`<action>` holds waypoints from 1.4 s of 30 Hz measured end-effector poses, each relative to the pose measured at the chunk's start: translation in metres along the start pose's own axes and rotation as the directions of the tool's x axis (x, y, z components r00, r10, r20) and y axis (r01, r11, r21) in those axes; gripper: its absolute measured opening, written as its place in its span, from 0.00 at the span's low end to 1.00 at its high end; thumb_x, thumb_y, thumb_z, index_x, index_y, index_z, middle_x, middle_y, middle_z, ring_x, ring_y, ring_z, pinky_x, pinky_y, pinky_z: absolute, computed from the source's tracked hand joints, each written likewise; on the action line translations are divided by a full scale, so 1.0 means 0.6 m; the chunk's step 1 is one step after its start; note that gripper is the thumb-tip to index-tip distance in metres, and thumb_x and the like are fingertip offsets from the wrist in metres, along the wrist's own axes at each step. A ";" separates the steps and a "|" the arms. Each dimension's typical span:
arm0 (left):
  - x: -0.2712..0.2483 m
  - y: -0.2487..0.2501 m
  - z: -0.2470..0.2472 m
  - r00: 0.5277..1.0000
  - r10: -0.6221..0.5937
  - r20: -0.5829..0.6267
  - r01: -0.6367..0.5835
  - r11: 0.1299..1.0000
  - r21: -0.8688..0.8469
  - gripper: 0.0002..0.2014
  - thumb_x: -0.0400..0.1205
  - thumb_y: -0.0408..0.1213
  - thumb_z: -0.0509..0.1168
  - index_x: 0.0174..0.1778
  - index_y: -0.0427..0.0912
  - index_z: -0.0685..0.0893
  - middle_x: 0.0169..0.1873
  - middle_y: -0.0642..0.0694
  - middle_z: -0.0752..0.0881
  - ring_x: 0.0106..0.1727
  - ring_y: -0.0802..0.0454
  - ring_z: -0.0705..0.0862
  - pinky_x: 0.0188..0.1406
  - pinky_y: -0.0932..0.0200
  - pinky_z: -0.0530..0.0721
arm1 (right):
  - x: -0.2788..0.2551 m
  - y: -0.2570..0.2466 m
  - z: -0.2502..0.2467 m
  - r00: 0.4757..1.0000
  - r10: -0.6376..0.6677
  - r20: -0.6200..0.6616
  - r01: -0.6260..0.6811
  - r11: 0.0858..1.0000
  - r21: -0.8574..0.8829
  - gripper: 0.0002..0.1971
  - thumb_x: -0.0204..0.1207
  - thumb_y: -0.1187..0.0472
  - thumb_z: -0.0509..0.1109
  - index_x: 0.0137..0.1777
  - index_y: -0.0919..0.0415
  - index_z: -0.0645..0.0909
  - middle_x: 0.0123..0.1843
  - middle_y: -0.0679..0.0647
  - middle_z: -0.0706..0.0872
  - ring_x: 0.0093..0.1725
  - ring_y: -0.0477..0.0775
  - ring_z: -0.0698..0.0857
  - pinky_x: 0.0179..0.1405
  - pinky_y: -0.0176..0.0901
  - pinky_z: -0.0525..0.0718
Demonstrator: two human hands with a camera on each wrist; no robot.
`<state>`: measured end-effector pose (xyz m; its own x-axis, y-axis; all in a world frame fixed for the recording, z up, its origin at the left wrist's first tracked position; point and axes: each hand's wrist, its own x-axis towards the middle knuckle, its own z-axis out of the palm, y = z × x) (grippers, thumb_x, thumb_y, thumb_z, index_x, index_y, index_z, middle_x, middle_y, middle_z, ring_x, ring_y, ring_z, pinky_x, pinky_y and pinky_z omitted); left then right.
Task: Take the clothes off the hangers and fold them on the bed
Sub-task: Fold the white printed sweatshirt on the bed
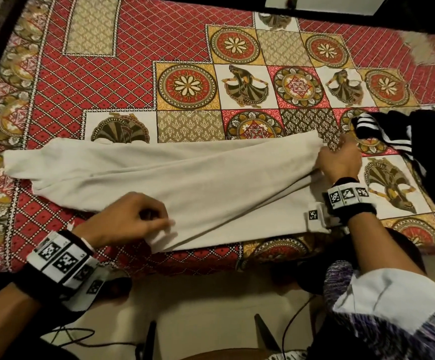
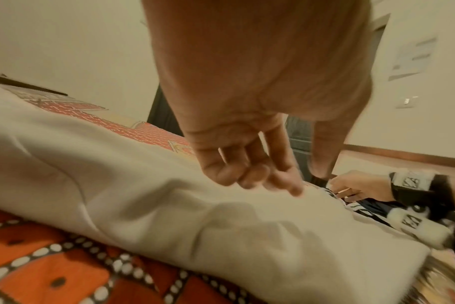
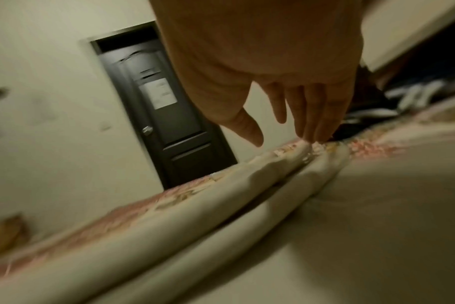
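A cream garment point(image 1: 185, 178) lies stretched left to right across the near part of the patterned bed point(image 1: 133, 74), folded lengthwise. My left hand point(image 1: 138, 219) is at its near left edge. In the left wrist view its fingers point(image 2: 273, 176) are loosely curled with the tips touching the cream garment point(image 2: 169, 216), and the thumb stands apart. My right hand point(image 1: 341, 159) is at the garment's far right end. Its straight fingers point(image 3: 312, 123) press the rolled fold of the cream garment point(image 3: 247, 195) onto the bed. Neither hand grips anything.
A black garment with white stripes point(image 1: 419, 141) lies bunched on the bed just right of my right hand. The bed's near edge runs below the cream garment, with pale floor and cables point(image 1: 294, 320) beneath. A dark door point(image 3: 169, 115) stands beyond the bed.
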<state>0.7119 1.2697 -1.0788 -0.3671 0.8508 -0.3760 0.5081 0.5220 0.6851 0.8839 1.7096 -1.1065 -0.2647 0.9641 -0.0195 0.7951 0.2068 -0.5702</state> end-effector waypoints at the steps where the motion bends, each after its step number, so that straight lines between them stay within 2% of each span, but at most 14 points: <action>1: 0.002 -0.008 -0.011 0.988 0.014 -0.157 -0.011 1.000 0.025 0.12 0.84 0.59 0.68 0.46 0.57 0.90 0.37 0.58 0.90 0.36 0.59 0.87 0.38 0.52 0.87 | -0.012 -0.007 -0.002 0.985 -0.168 -0.023 0.166 0.982 -0.088 0.26 0.79 0.61 0.70 0.78 0.65 0.76 0.70 0.67 0.86 0.69 0.68 0.84 0.69 0.56 0.80; 4: 0.011 -0.060 -0.040 0.930 -0.008 -0.367 0.100 0.968 0.232 0.16 0.84 0.58 0.66 0.62 0.54 0.83 0.55 0.55 0.83 0.44 0.55 0.85 0.44 0.49 0.86 | -0.038 -0.014 0.024 0.874 -0.472 0.115 0.485 0.866 -0.124 0.24 0.85 0.55 0.67 0.77 0.66 0.75 0.72 0.68 0.84 0.70 0.67 0.83 0.69 0.62 0.81; 7: 0.024 -0.118 -0.043 0.910 -0.196 -0.364 0.324 0.885 0.334 0.20 0.82 0.50 0.71 0.67 0.46 0.79 0.65 0.41 0.76 0.61 0.39 0.81 0.52 0.37 0.85 | -0.041 0.005 0.067 0.810 -0.414 0.416 0.552 0.777 -0.302 0.37 0.86 0.35 0.53 0.83 0.63 0.66 0.85 0.65 0.68 0.83 0.67 0.69 0.77 0.75 0.70; 11: 0.025 -0.156 -0.050 0.819 -0.216 -0.531 0.413 0.865 0.285 0.13 0.84 0.40 0.69 0.63 0.40 0.82 0.62 0.34 0.77 0.65 0.32 0.76 0.52 0.32 0.83 | -0.037 0.016 0.075 0.813 -0.325 0.483 0.525 0.768 -0.367 0.43 0.86 0.31 0.50 0.90 0.62 0.53 0.92 0.62 0.49 0.91 0.64 0.51 0.84 0.77 0.52; 15: 0.024 -0.171 -0.067 0.826 -0.159 -0.540 0.406 0.833 0.375 0.11 0.81 0.38 0.72 0.57 0.38 0.86 0.53 0.33 0.82 0.55 0.28 0.82 0.53 0.33 0.81 | -0.088 -0.021 0.043 0.789 -0.435 0.434 0.581 0.759 -0.295 0.45 0.83 0.30 0.50 0.87 0.66 0.58 0.89 0.69 0.60 0.86 0.70 0.62 0.80 0.78 0.64; 19: 0.005 -0.159 -0.099 0.822 -0.214 -0.527 0.413 0.862 0.294 0.14 0.79 0.46 0.71 0.55 0.41 0.89 0.53 0.36 0.86 0.59 0.32 0.81 0.59 0.37 0.76 | -0.262 -0.068 0.038 0.511 -0.753 0.414 0.800 0.593 0.092 0.26 0.85 0.45 0.68 0.79 0.57 0.76 0.80 0.58 0.79 0.79 0.58 0.76 0.77 0.65 0.77; 21: -0.021 -0.161 -0.125 0.751 -0.275 -0.600 0.453 0.876 0.165 0.21 0.72 0.52 0.66 0.53 0.42 0.89 0.49 0.38 0.87 0.55 0.33 0.83 0.55 0.40 0.81 | -0.363 -0.079 0.050 0.321 -0.859 0.399 0.859 0.441 0.260 0.21 0.82 0.49 0.73 0.72 0.55 0.84 0.74 0.56 0.85 0.73 0.56 0.82 0.71 0.61 0.81; 23: -0.047 -0.171 -0.148 0.642 -0.467 -0.608 0.598 0.801 0.016 0.29 0.66 0.62 0.65 0.50 0.41 0.88 0.45 0.39 0.89 0.52 0.34 0.86 0.54 0.41 0.86 | -0.441 -0.079 0.080 0.139 -0.907 0.397 0.900 0.283 0.332 0.23 0.78 0.50 0.75 0.70 0.57 0.85 0.72 0.58 0.86 0.70 0.59 0.83 0.70 0.58 0.80; 26: -0.069 -0.188 -0.153 0.586 -0.754 -0.297 0.762 0.637 -0.115 0.41 0.55 0.72 0.75 0.46 0.36 0.89 0.47 0.36 0.89 0.52 0.35 0.88 0.60 0.38 0.87 | -0.503 -0.079 0.124 -0.019 -0.899 0.438 0.937 0.137 0.322 0.30 0.73 0.50 0.78 0.74 0.59 0.80 0.76 0.62 0.82 0.71 0.64 0.81 0.71 0.58 0.78; 29: -0.072 -0.207 -0.150 0.612 -0.767 -0.192 0.747 0.641 -0.179 0.46 0.53 0.71 0.81 0.57 0.38 0.86 0.52 0.38 0.88 0.53 0.37 0.86 0.60 0.41 0.87 | -0.519 -0.071 0.153 -0.031 -0.877 0.479 0.955 0.116 0.273 0.33 0.71 0.53 0.79 0.77 0.59 0.77 0.78 0.61 0.80 0.73 0.64 0.79 0.71 0.60 0.78; 31: -0.068 -0.202 -0.148 0.621 -0.759 -0.196 0.719 0.651 -0.244 0.41 0.61 0.63 0.85 0.63 0.42 0.83 0.56 0.40 0.87 0.55 0.39 0.87 0.56 0.45 0.87 | -0.517 -0.067 0.167 -0.009 -0.879 0.476 0.959 0.127 0.253 0.31 0.72 0.57 0.78 0.76 0.60 0.78 0.78 0.60 0.81 0.74 0.64 0.79 0.69 0.60 0.79; 35: -0.058 -0.207 -0.137 0.639 -0.711 -0.293 0.633 0.703 -0.323 0.22 0.74 0.50 0.82 0.52 0.39 0.85 0.43 0.35 0.91 0.44 0.35 0.92 0.52 0.39 0.91 | -0.511 -0.068 0.179 0.044 -0.900 0.433 0.954 0.166 0.249 0.29 0.70 0.59 0.80 0.72 0.60 0.83 0.73 0.57 0.86 0.69 0.62 0.83 0.65 0.58 0.82; 39: -0.051 -0.217 -0.133 0.561 -0.677 -0.476 0.558 0.734 -0.387 0.16 0.79 0.49 0.78 0.44 0.39 0.86 0.42 0.34 0.91 0.40 0.40 0.90 0.48 0.47 0.87 | -0.499 -0.071 0.180 0.050 -0.937 0.347 0.941 0.160 0.298 0.27 0.62 0.64 0.84 0.64 0.60 0.89 0.66 0.56 0.91 0.62 0.62 0.88 0.60 0.56 0.86; 42: -0.043 -0.213 -0.129 0.472 -0.646 -0.600 0.570 0.743 -0.351 0.16 0.80 0.51 0.76 0.50 0.40 0.87 0.50 0.35 0.90 0.52 0.36 0.88 0.51 0.49 0.80 | -0.492 -0.073 0.172 0.035 -0.960 0.279 0.931 0.133 0.339 0.26 0.61 0.66 0.84 0.63 0.61 0.90 0.64 0.56 0.92 0.59 0.62 0.89 0.58 0.54 0.86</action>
<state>0.5958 1.1763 -1.1085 -0.9689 0.0286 -0.2457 -0.1051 0.8517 0.5134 0.8711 1.3991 -1.1607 -0.9245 -0.2109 0.3174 -0.3261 0.8689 -0.3725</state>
